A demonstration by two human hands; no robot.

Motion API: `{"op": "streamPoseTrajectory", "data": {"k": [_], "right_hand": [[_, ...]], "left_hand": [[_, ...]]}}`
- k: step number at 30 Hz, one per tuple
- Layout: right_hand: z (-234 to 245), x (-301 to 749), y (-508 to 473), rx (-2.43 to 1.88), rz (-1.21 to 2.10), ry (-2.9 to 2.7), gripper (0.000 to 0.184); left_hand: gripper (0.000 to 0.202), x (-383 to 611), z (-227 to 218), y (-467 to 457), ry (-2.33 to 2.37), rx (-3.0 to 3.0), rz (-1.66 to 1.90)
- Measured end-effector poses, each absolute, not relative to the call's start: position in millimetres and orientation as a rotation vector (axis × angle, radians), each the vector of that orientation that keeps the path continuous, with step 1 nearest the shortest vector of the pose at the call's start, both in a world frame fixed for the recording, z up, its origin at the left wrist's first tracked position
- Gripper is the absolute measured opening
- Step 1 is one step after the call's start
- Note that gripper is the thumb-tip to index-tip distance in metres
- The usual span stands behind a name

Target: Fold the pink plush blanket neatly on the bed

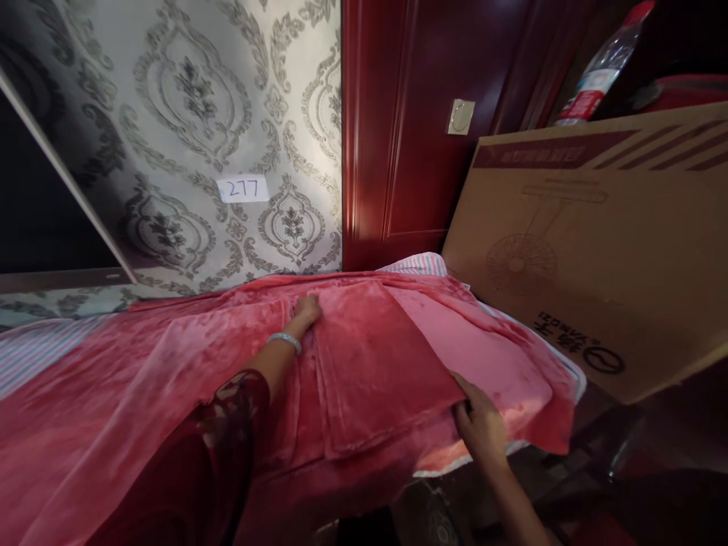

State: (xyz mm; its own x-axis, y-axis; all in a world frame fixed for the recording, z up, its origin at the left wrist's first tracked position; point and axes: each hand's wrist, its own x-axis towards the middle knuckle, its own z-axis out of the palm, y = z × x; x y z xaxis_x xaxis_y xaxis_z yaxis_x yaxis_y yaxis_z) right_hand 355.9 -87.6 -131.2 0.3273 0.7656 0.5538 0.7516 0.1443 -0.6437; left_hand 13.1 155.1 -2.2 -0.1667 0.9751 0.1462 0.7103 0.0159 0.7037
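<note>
Right hand [481, 425] is gripping the near corner of the blanket [369, 364], fingertips hiding underneath; left hand [307, 309] is lying open on it. A cardboard box [597, 243] is crowding the bed [415, 265] edge.

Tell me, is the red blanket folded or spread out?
Folded, at least in the middle: the blanket shows stacked layer edges by the right hand; the left hand lies on top.

right hand [482, 426] fingertips under blanket [369, 356], carton [597, 250] edge cropped
</note>
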Motion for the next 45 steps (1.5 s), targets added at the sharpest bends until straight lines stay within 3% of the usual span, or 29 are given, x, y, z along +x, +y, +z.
{"op": "streamPoseTrajectory", "data": {"k": [5, 11, 16, 28, 45], "right_hand": [[-97.8, 392.0, -75.9, -1.491, 0.335, -1.479, 0.058], [-47.0, 341.4, -11.6, -1.519, 0.043, -1.727, 0.06], [-61.1, 295.0, -1.0, -1.777, 0.131, -2.119, 0.066], [-85.5, 297.9, -10.9, -1.832, 0.179, -2.125, 0.065], [-59.9, 291.8, -17.3, -1.935, 0.088, -2.22, 0.064]], "left_hand": [[0.055, 43.8, 10.0, 147.8, 1.873, 2.211, 0.737], [0.058, 118.4, 10.4, 160.1, 1.505, 2.56, 0.377], [0.064, 152.0, 1.0, 185.7, 1.418, 2.627, 0.213], [0.075, 148.0, -48.0, 211.7, 1.493, 2.611, 0.159], [0.071, 99.5, 10.9, 185.9, 1.383, 2.589, -0.041]]}}
